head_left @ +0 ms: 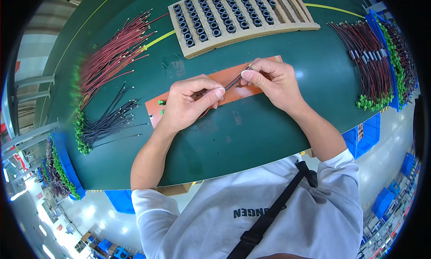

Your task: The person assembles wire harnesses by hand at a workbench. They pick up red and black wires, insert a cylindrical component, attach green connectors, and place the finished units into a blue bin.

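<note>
At centre frame, my left hand (187, 101) and right hand (278, 83) pinched thin red-and-black wires (233, 82) over an orange rectangular board (242, 92).

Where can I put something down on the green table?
Bare green table lies between the orange board and white shirt, also between right hand and far-right wire bundle. Crowded: red wires and black wires at left, tan tray at top.

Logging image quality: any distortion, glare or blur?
In the head view: the green table looks bowed, corners black; pale sheen right of the right hand; red wires at left blur toward their outer ends; bright reflections spot the floor; the held wires look fairly sharp.
</note>
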{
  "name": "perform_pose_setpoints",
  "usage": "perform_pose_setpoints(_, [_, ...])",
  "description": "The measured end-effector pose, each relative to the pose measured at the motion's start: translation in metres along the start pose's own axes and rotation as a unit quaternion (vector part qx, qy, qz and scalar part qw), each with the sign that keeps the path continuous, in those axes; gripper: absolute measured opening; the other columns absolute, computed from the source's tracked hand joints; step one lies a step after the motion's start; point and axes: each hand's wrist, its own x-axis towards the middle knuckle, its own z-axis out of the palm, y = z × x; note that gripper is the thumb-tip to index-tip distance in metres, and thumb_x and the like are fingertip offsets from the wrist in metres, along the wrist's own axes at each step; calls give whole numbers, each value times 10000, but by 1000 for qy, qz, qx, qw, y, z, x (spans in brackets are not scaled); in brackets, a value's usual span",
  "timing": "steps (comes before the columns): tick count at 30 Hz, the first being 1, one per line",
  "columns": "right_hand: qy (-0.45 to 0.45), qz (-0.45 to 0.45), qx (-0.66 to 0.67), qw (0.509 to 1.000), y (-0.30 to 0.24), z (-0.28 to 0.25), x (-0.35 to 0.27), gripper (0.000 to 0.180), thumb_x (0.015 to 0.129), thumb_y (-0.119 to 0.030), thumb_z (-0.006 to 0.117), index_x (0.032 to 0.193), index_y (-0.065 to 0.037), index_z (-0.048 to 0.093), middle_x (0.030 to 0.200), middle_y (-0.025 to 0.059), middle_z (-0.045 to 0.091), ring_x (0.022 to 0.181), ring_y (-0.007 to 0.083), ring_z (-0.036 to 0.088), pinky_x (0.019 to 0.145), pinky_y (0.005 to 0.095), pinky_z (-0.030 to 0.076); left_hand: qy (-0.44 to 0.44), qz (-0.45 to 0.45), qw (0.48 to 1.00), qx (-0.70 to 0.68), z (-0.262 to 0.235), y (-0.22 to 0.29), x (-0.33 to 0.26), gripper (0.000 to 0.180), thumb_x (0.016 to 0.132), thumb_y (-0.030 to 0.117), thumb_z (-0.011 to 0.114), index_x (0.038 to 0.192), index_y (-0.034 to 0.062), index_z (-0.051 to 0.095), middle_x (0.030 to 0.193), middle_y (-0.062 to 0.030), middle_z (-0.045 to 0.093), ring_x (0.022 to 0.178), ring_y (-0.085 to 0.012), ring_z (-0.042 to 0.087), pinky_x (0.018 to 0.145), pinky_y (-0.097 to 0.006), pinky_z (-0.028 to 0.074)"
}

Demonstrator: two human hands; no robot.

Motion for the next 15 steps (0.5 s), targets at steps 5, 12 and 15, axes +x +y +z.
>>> perform_pose_setpoints(5, [5,-5,-3,1000,-1,0,-1,193,954,-167,747,879,10,734,755,35,732,679,58,648,614,220,509,-20,-19,999,42,0,4,1,109,989,56,670,1003,-31,735,885,-97,684,725,-149,666,636,-259,521])
perform_pose_setpoints(12, [32,-13,-120,992,-5,-1,-3,222,942,-175,757,845,18,702,704,35,700,607,64,598,554,241,480,142,65,988,21,8,2,2,210,1078,130,520,1137,-36,633,1065,-119,667,993,-176,661,903,-340,537])
perform_pose_setpoints(15, [56,-82,-177,979,3,-5,-3,231,942,-178,754,844,24,695,668,41,665,581,84,569,545,265,463,183,223,935,207,-6,0,-9,171,1058,123,553,1094,-22,634,1080,-126,661,958,-205,653,885,-348,541])
